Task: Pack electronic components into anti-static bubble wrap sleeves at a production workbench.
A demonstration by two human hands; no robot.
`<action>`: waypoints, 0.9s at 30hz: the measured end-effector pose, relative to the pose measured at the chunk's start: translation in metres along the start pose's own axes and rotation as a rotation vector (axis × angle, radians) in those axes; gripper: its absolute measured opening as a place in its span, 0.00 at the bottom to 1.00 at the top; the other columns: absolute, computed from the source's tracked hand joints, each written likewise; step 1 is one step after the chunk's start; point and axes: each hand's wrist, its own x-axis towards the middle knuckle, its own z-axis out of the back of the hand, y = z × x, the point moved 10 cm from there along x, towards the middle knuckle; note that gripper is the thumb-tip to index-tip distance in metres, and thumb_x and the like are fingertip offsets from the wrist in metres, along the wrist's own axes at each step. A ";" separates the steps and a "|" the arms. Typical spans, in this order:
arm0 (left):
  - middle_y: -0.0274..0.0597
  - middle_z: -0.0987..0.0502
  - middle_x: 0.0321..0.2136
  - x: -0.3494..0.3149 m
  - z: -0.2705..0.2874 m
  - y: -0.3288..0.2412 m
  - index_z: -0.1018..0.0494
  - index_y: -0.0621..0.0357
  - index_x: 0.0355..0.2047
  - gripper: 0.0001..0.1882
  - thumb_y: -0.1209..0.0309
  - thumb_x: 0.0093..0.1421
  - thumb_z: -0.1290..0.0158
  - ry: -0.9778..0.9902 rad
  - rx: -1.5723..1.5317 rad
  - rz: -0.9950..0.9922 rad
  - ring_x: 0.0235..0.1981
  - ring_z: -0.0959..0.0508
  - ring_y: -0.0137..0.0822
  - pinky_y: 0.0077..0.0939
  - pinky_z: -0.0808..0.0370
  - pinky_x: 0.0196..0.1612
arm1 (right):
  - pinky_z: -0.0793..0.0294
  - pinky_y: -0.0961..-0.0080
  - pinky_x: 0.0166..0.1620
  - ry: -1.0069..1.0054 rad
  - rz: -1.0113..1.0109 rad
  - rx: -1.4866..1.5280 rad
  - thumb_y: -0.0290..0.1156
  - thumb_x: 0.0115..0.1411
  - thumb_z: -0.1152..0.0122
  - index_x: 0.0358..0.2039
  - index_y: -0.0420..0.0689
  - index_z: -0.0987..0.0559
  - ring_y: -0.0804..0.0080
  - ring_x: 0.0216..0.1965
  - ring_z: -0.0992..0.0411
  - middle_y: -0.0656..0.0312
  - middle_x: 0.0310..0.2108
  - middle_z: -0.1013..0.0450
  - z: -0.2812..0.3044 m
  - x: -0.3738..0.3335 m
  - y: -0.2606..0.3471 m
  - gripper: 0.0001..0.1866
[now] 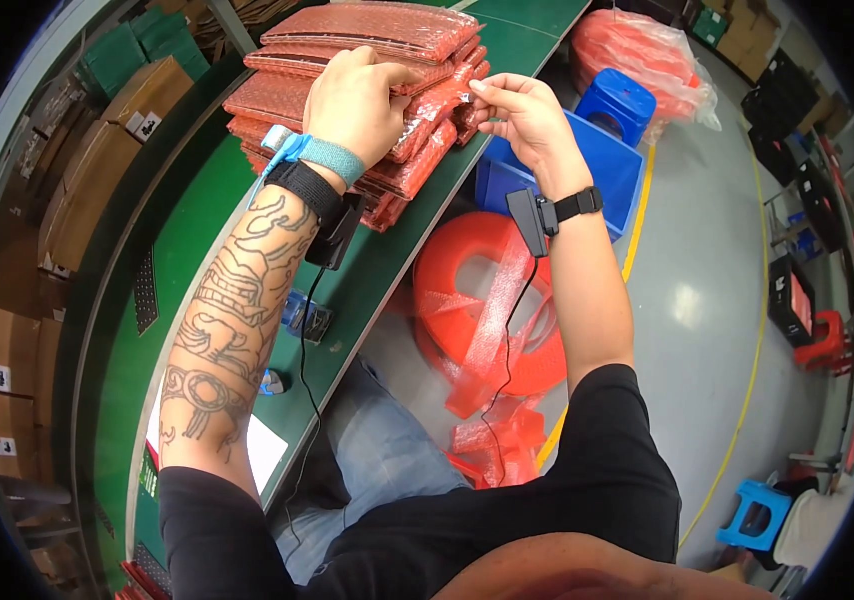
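Flat packets in red, glossy bubble wrap [377, 32] are noted in an uneven stack on the long green counter [532, 18], near its right edge. The bare left hand [355, 108] is laid over the near side of the stack, fingers curled down against the wrap; whether anything is clamped cannot be told, as the fingertips are partly hidden. The bare right hand [532, 118] is raised at the stack's right end, its fingers bent toward the loose wrap; whether film is pinched between them cannot be told. Packets are judged light to moderate in weight, with a fairly stiff flat core under a soft, slippery skin; contents are not seen, so fragility is left open. A hold on both broad faces, near an end, is judged safer than one on loose film, which could slide or tear. Orientation: the upper packets are laid flat, long axis roughly left to right, slightly skewed, with ends directed toward the counter's right edge. For the packet between the hands, the long axis is too hidden to be recorded.
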 end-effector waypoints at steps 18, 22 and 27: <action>0.43 0.20 0.35 -0.003 -0.002 0.028 0.17 0.49 0.40 0.17 0.58 0.52 0.34 -0.008 -0.020 0.174 0.42 0.20 0.46 0.41 0.22 0.47 | 0.23 0.83 0.28 0.024 -0.118 -0.038 0.31 0.58 0.29 0.34 0.38 0.20 0.77 0.24 0.24 0.61 0.26 0.22 0.001 0.020 -0.007 0.11; 0.43 0.21 0.35 -0.002 -0.003 0.028 0.18 0.49 0.43 0.19 0.56 0.53 0.35 0.072 -0.027 0.174 0.43 0.20 0.47 0.40 0.22 0.47 | 0.25 0.87 0.28 0.011 -0.153 0.000 0.28 0.61 0.34 0.35 0.40 0.18 0.79 0.26 0.23 0.63 0.28 0.21 -0.005 0.029 -0.004 0.05; 0.44 0.22 0.36 -0.009 -0.001 0.023 0.18 0.48 0.44 0.21 0.52 0.53 0.36 0.022 -0.012 0.155 0.43 0.21 0.46 0.41 0.24 0.48 | 0.27 0.85 0.24 -0.032 -0.143 0.053 0.25 0.57 0.30 0.32 0.37 0.19 0.77 0.22 0.25 0.60 0.25 0.21 -0.016 0.034 0.004 0.06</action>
